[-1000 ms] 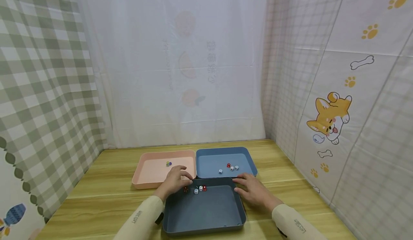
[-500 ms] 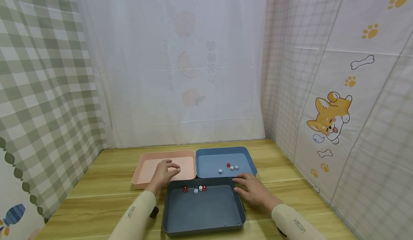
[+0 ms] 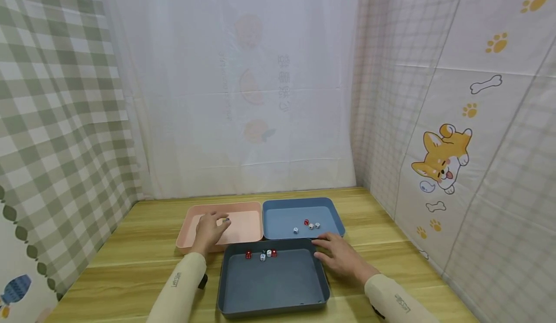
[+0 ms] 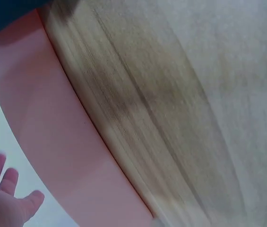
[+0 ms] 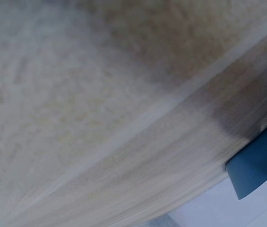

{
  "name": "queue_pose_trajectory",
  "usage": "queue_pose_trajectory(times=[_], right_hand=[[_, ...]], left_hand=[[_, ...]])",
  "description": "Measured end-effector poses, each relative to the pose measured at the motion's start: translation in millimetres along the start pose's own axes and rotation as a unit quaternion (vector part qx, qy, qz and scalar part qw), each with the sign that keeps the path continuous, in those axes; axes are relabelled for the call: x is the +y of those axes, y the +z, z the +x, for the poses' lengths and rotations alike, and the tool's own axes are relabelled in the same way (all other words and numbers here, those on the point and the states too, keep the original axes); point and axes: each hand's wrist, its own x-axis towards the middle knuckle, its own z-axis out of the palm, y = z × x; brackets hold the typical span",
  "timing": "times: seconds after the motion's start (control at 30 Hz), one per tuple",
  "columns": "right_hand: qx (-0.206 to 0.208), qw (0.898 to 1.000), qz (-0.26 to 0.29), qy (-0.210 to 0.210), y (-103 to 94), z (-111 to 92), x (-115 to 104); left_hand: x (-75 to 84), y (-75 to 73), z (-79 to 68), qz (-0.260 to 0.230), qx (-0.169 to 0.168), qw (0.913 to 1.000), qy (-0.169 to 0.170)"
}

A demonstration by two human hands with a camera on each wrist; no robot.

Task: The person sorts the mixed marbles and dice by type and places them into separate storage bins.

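Note:
My left hand (image 3: 208, 229) hovers over the pink tray (image 3: 187, 226), thumb and fingers apart with nothing seen between them. Just beyond its fingertips are small dice (image 3: 227, 220) in that tray, partly hidden by the hand. In the left wrist view the fingers (image 4: 9, 182) spread loosely beside the pink tray's wall. My right hand (image 3: 340, 258) rests at the back right corner of the dark grey tray (image 3: 278, 289), its relaxed fingers touching the rim. Toward the back of the grey tray lie a red die (image 3: 248, 254), white dice (image 3: 262, 257) and another red die (image 3: 274, 253).
Behind the grey tray, to the right of the pink one, stands a blue tray (image 3: 282, 212) with a red die (image 3: 306, 222) and several white dice (image 3: 311, 226). All three trays sit close together on a wood-grain table (image 3: 130, 260). Curtains (image 3: 252, 168) enclose the back and sides.
My left hand has moved left, from the grey tray's back left corner to above the pink tray. The right hand stays at the grey tray's corner. The dice in view have not visibly moved.

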Motion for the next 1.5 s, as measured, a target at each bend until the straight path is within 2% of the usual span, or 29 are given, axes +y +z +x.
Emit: queue_pose_trajectory(times=[0.13,0.3,0.6,0.77,1.07,1.23,1.37,1.5], right_hand=[[0.002,1.000,-0.002,-0.003,0.6,0.0,-0.1],[0.006,1.000,-0.003,-0.004,0.6,-0.8,-0.6],[0.007,1.000,-0.004,-0.002,0.7,-1.5,-0.4],[0.009,1.000,-0.004,-0.004,0.4,-0.5,0.1],[0.009,1.000,-0.004,-0.007,0.2,0.3,-0.6],[0.010,1.000,-0.004,-0.009,1.0,0.9,-0.1],[0.007,1.000,-0.002,-0.007,2.7,1.2,0.6],[0.006,1.000,0.001,-0.004,3.6,1.8,2.0]], left_hand=[[0.2,-1.3,0.6,0.002,0.017,0.9998,0.009],[-0.4,-1.9,-0.6,-0.001,0.016,0.9998,0.015],[-3.5,-6.7,-4.8,-0.007,-0.012,0.9998,0.014],[-5.9,-10.9,-8.4,-0.005,-0.033,0.9991,0.024],[-9.4,-16.0,-20.9,0.017,-0.081,0.9930,0.084],[-10.6,-17.2,-30.7,0.036,-0.104,0.9853,0.131],[-12.6,-18.6,-42.3,0.054,-0.127,0.9786,0.153],[-14.3,-19.9,-51.8,0.072,-0.137,0.9754,0.157]])
